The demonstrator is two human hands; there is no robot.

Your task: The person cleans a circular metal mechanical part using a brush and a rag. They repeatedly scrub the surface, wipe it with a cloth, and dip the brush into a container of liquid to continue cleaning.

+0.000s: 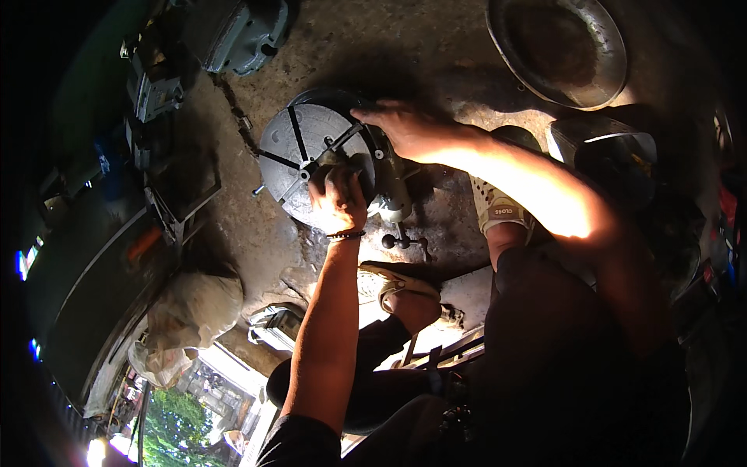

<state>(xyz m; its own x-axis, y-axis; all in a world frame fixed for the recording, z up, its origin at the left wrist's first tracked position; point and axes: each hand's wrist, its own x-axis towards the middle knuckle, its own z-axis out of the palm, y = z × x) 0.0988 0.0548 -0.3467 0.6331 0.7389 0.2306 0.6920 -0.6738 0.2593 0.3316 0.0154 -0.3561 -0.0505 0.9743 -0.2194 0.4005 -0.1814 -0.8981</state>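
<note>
A round grey rotary table (284, 131) with slots across its face sits on the floor before me. From its near right side a crank handle (401, 241) with dark ball knobs sticks out. My left hand (339, 198) rests on the right part of the round face, fingers bent and closed. What they close on, if anything, is hidden under them in shadow. My right hand (405, 132) reaches across to the far right rim, its fingers stretched out along the edge and holding nothing that I can see.
A large round metal pan (560, 47) lies at the far right. At the far left stands a grey-green metal casting (247, 43), with a dark chain-like piece (233, 109) near it. My sandalled feet (498, 204) flank the crank. A pale sack (194, 311) slumps at the left.
</note>
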